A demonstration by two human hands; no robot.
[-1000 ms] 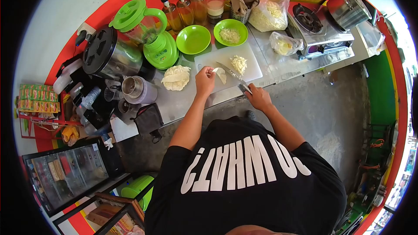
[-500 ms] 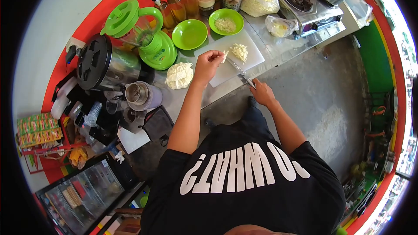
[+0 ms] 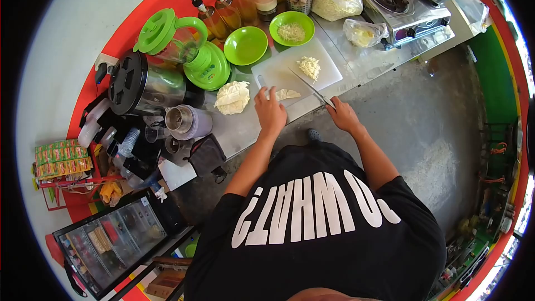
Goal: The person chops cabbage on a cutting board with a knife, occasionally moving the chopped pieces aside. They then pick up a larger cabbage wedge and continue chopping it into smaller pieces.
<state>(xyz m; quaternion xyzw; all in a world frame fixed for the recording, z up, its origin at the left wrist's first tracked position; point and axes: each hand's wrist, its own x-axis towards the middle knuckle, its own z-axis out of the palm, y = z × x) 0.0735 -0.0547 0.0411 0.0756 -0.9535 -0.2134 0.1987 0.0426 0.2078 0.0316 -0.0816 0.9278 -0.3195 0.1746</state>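
My left hand (image 3: 271, 112) lies at the near left edge of the white cutting board (image 3: 326, 76), fingers apart, fingertips right beside a flat piece of cabbage (image 3: 288, 94). In my right hand (image 3: 344, 115) is a knife (image 3: 310, 85), its blade pointing up and left across the board. Just beyond the blade sits a small heap of shredded cabbage (image 3: 309, 68). A larger chunk of cabbage (image 3: 232, 97) rests on the metal counter, left of my left hand.
Behind the board stand a green bowl (image 3: 245, 45) and another green bowl with shreds (image 3: 292, 29). A green blender (image 3: 207, 66) and a steel flask (image 3: 189, 122) are at left. To the right are a bag of shreds (image 3: 337, 0) and a gas stove (image 3: 415, 19).
My left hand has come down toward the counter from a raised pinch, and a flat cabbage piece now lies on the board by it. The knife's blade has swung, now reaching past the shredded heap's left side.
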